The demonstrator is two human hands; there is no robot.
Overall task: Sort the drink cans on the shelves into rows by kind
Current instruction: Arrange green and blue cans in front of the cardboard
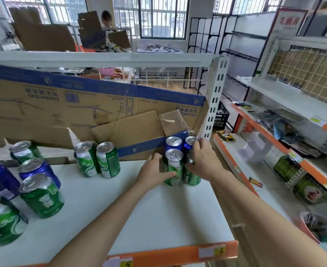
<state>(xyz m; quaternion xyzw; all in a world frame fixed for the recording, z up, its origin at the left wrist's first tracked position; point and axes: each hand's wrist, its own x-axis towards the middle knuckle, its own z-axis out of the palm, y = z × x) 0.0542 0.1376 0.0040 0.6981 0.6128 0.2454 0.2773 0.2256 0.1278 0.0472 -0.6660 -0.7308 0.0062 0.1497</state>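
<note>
Both hands work at the far right corner of the white shelf [158, 209], where four cans stand packed together against the flattened cardboard [62, 105] that lines the back. The left hand [155, 170] wraps its fingers and thumb around a green can [173, 166] at the front of the cluster. The right hand [203, 160] curls over the neighbouring green can [192, 179] — its top is hidden under the palm, and the fingertips reach up to the rim of a blue can [190, 144] behind. A second blue can [173, 144] stands just beside that one, directly behind the can in the left hand.

Near the middle of the shelf a pair of green cans [98, 159] stands side by side, touching. At the left edge a mixed group [24, 182] stands loosely — green and blue cans, unsorted, some only partly in view.

An orange price strip [178, 253] runs along the shelf's front edge, with yellow tags. To the right, another rack [293, 132] holds packaged goods, too blurred to identify
</note>
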